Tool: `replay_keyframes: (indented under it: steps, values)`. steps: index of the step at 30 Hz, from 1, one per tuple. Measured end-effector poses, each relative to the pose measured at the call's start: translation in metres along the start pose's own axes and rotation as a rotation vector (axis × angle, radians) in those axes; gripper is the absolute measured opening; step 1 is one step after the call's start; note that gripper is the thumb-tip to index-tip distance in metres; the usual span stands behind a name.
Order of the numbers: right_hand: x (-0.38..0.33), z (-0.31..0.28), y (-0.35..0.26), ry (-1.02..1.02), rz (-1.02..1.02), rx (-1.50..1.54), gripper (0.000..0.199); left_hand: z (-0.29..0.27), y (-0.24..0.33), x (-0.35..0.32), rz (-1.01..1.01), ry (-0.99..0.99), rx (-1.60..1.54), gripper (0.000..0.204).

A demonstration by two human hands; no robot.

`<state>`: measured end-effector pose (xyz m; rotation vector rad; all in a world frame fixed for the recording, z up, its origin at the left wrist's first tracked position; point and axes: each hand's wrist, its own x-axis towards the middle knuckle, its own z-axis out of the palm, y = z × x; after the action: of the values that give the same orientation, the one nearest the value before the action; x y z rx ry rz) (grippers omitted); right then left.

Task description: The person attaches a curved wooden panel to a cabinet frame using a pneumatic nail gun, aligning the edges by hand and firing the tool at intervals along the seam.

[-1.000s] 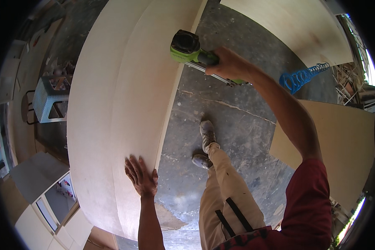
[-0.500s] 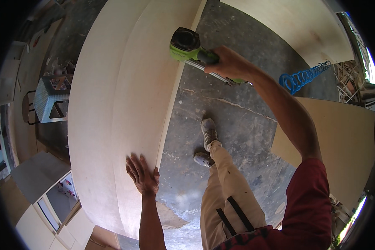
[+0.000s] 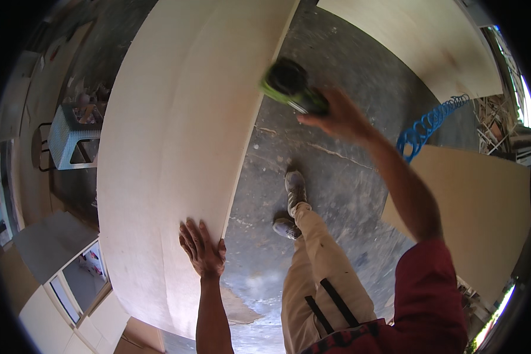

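Observation:
A long pale plywood panel [image 3: 153, 177] stretches away from me. My left hand [image 3: 203, 249] lies flat near its right edge, fingers stretched forward and thumb at the edge. My right hand [image 3: 339, 115] is wrapped round the handle of a green and black nail gun [image 3: 286, 79], blurred by motion. The gun's head is at the panel's right edge, overlapping it in view; I cannot tell whether they touch.
A blue coiled air hose [image 3: 422, 133] hangs at the right. More boards stand or lie at the far right [image 3: 419, 41] and right [image 3: 472, 206]. A patterned stool [image 3: 68, 138] is beyond the panel's left side, with a grey-topped cabinet [image 3: 56, 242] nearer. My feet stand on the concrete floor [image 3: 324, 194].
My right hand has moved the nail gun rightward and a little nearer, and its head has turned. The hose coil has shifted slightly. My left hand stays in place on the panel.

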<state>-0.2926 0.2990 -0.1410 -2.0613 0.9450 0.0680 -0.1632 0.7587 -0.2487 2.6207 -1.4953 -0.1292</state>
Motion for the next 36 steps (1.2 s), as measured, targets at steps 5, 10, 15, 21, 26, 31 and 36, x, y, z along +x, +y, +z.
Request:
replay_keyframes:
  steps: [5,10,15,21,26,31,36]
  values:
    - [-0.077,0.067,0.023,0.349,0.145,-0.031,0.044,-0.004,-0.002,0.0,-0.04,-0.02,-0.059,0.072]
    - [-0.109,0.129,0.057,0.192,0.441,0.058,0.056,-0.01,-0.003,0.002,-0.083,-0.021,-0.192,0.075]
    - [-0.135,0.157,0.071,-0.027,0.339,-0.076,0.058,-0.01,-0.016,-0.001,-0.152,0.22,-0.528,0.075]
    - [-0.184,0.158,0.102,-0.073,0.207,-0.172,0.057,-0.006,-0.186,-0.016,-0.463,0.642,-0.442,0.041]
    - [-0.194,0.203,0.101,0.066,0.375,-0.129,0.058,-0.044,-0.419,-0.038,-0.713,0.353,0.218,0.059]
    - [-0.188,0.224,0.09,0.111,0.442,-0.075,0.056,-0.024,-0.42,-0.044,-0.809,0.223,-0.148,0.067]
    - [-0.187,0.238,0.078,0.168,0.226,-0.055,0.053,-0.022,-0.409,-0.039,-0.887,0.262,-0.09,0.064]
